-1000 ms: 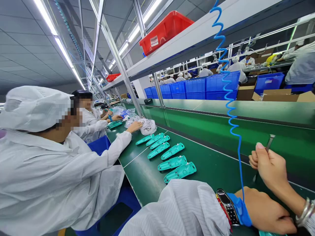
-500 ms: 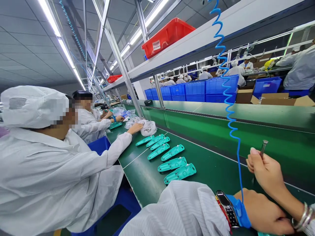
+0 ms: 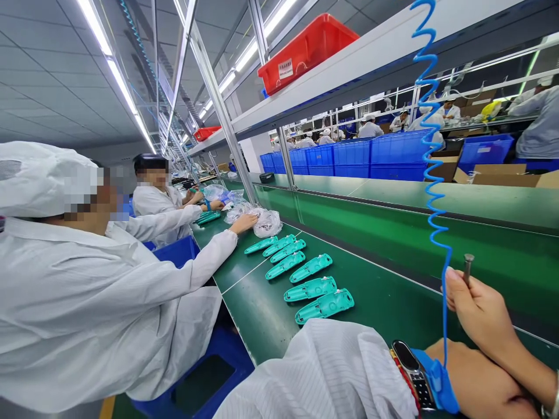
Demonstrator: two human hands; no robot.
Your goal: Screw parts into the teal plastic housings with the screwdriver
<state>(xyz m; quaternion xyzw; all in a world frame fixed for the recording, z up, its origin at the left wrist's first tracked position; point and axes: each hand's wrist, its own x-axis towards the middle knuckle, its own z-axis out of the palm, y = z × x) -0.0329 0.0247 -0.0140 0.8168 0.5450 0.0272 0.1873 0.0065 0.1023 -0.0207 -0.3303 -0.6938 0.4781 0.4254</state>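
My right hand [image 3: 478, 311] is closed around a thin metal tool [image 3: 467, 266] whose tip sticks up above my fingers. Below it, my left hand [image 3: 484, 390] lies low at the frame's bottom edge; its fingers are out of view. That wrist wears a blue strap [image 3: 439, 381] with a blue coiled cord [image 3: 430, 151] running up, and a watch [image 3: 410, 366]. Several teal plastic shells [image 3: 311, 289] lie in a row on the green bench [image 3: 262, 314] to the left of my hands.
A person in white coat and cap [image 3: 87, 291] sits to my left, one hand on clear plastic bags [image 3: 264, 222]. More workers sit beyond. Red bins [image 3: 305, 52] stand on the shelf above; blue crates [image 3: 349, 157] and cardboard boxes [image 3: 502, 174] line the far side.
The view has shifted a little to the left and down. My right hand with the metal tool has turned the tool more upright. The neighbour's hand stays on the bags.
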